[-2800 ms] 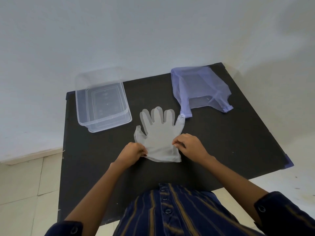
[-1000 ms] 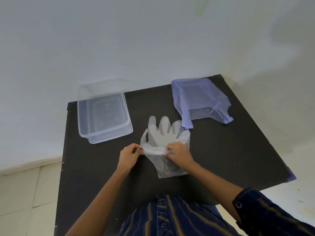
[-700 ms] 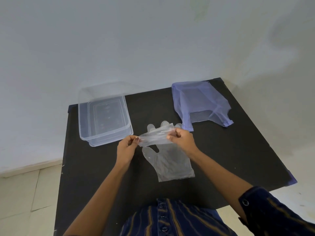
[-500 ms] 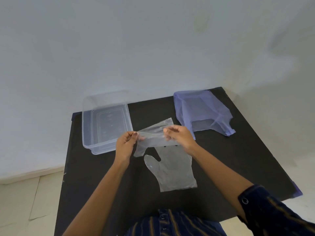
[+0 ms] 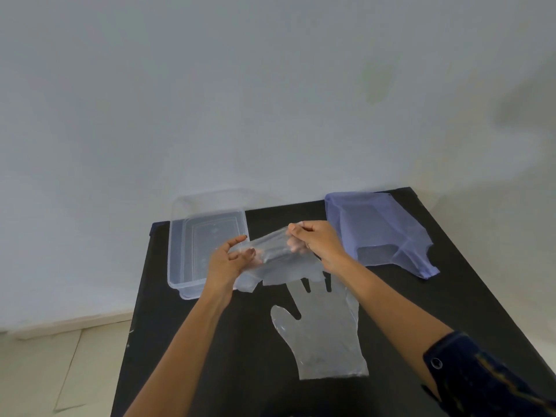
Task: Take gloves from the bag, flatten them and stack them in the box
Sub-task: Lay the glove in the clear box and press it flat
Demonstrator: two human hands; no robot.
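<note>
A clear plastic glove [image 5: 278,260] hangs in the air, stretched between my two hands just right of the box. My left hand [image 5: 230,260] pinches its left edge and my right hand [image 5: 316,240] pinches its upper right edge. A second clear glove [image 5: 323,329] lies flat on the black table [image 5: 451,311] below, fingers pointing away from me. The clear plastic box [image 5: 180,266] stands at the table's back left, and I see nothing in it. The pale blue bag [image 5: 376,230] lies slack at the back right.
A white wall rises right behind the table. Pale floor tiles [image 5: 60,371] show beyond the table's left edge. My striped dark sleeve [image 5: 487,377] covers the lower right corner.
Both hands peeled the upper glove off the one on the table and carried it up and left toward the box. The lower glove stayed flat.
</note>
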